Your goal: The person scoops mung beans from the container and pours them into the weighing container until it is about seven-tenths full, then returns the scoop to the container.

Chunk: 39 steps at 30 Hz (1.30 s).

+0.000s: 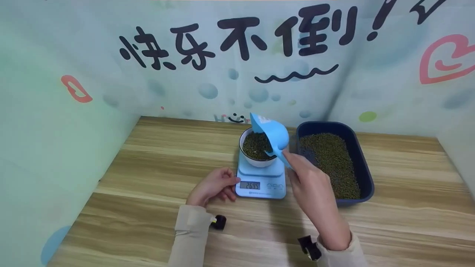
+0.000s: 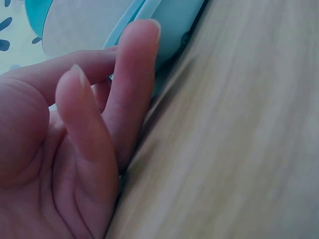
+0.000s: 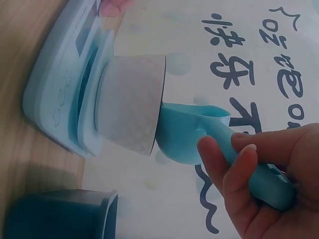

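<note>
My right hand (image 1: 311,185) grips the handle of a light-blue scoop (image 1: 276,135). Tipped on its side, the scoop overlaps the rim of a white bowl (image 3: 132,102), its edge right at the bowl's mouth. Small green beans (image 1: 256,145) fill much of the bowl. Under the bowl is a pale-blue kitchen scale (image 1: 261,191) with digits lit on its display. My left hand (image 1: 215,187) rests on the table at the scale's left side, fingers loosely bent, thumb tip at the scale's edge. In the left wrist view those relaxed fingers (image 2: 132,74) lie close beside the scale.
A dark-blue tub (image 1: 365,174) of the same green beans stands to the right of the scale, near my right forearm. Behind the wooden table (image 1: 148,163) hangs a printed cloth backdrop (image 1: 178,92); another cloth side closes off the left.
</note>
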Available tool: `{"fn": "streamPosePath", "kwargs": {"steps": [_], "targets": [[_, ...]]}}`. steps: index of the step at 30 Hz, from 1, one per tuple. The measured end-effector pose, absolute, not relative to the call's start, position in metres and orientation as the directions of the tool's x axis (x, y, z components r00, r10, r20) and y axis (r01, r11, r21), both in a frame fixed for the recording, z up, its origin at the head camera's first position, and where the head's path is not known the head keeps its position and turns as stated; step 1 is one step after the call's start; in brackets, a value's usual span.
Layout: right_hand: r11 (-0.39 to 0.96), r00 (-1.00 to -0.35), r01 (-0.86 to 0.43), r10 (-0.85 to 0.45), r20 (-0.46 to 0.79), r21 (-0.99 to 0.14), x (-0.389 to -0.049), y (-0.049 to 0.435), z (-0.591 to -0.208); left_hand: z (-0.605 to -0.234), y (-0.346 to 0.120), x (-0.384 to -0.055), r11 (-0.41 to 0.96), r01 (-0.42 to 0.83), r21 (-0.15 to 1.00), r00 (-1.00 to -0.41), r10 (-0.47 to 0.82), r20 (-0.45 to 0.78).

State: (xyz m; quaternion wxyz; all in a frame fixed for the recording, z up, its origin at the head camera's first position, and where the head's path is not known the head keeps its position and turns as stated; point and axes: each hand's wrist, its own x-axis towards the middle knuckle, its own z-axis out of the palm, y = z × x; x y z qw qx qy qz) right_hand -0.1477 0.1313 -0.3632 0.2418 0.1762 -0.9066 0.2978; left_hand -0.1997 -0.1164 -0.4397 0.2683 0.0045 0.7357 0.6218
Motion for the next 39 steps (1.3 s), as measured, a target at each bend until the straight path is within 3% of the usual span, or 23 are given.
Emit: {"fn": "streamPosePath", "kwargs": {"steps": [9, 20, 39], "targets": [[0.781, -0.802, -0.457, -0.154, 0.578, -0.425, -0.15, 0.14, -0.361, -0.439, -0.115, -0.202, 0.238, -0.341, 0.909, -0.851, 0.334, -0.406], [0.771, -0.787, -0.488, -0.186, 0.588, -0.41, -0.148, 0.137, -0.361, -0.464, -0.119, -0.21, 0.22, -0.311, 0.925, -0.866, 0.335, -0.371], [0.776, -0.801, -0.467, -0.167, 0.575, -0.425, -0.151, 0.139, -0.36, -0.463, -0.12, -0.209, 0.248, -0.308, 0.918, -0.871, 0.316, -0.377]]}}
